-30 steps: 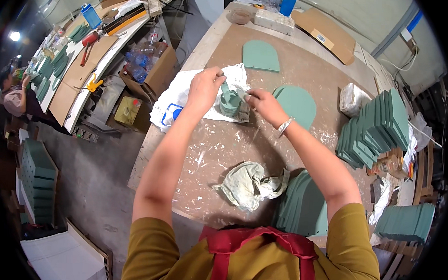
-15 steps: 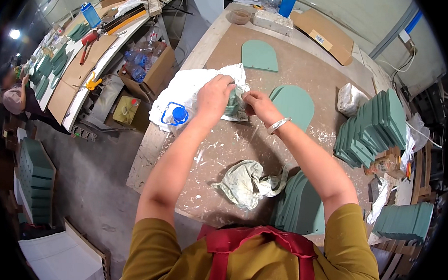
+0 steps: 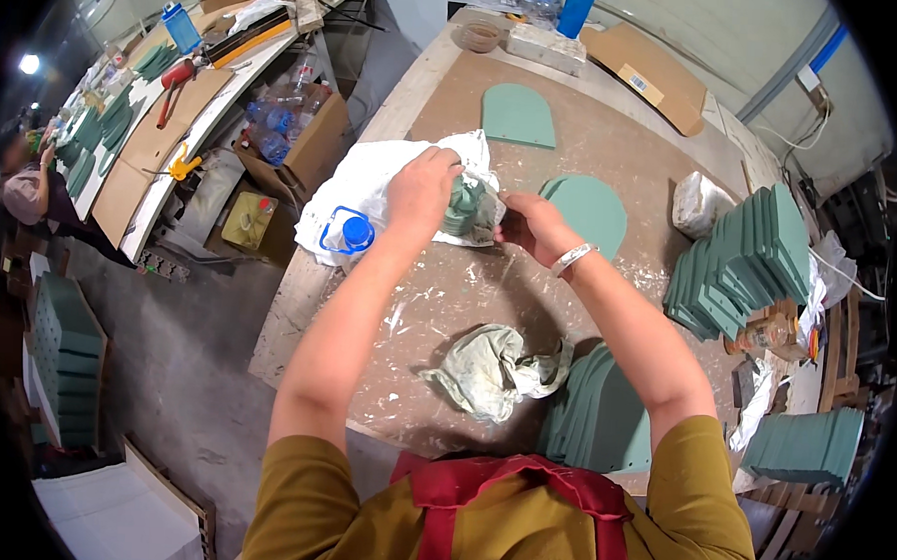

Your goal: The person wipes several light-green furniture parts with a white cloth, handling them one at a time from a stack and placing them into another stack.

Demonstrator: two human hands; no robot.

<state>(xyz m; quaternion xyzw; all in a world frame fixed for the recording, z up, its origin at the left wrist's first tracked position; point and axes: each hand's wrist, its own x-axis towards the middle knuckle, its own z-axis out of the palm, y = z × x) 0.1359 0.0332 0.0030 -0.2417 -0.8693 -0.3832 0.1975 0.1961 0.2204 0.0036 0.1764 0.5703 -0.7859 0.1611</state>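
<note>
On a white cloth (image 3: pixel 358 181) stands a small round green-smeared container (image 3: pixel 461 213). My left hand (image 3: pixel 422 191) is closed at its left rim, fingers curled over the top; part of the container is hidden behind them. Just right of it, my right hand (image 3: pixel 537 229) has its fingers drawn together beside a pale, wrinkled edge; what they pinch, if anything, is too small to make out. A clear jug with a blue cap (image 3: pixel 356 234) sits left of my left hand. Near my right hand lie green arch-shaped boards (image 3: pixel 587 211), with another such board (image 3: pixel 518 115) farther off.
A crumpled, stained cloth (image 3: pixel 490 372) lies in front of me, beside stacked green boards (image 3: pixel 600 412). More stacked boards (image 3: pixel 755 258) and a white block (image 3: pixel 699 204) stand to the right. A blue bottle (image 3: pixel 577 10) and cardboard (image 3: pixel 646 73) are at the back.
My right hand has shifted slightly right and nearer to me, away from the container, showing more of it. My left hand stays at the rim, a little farther left.
</note>
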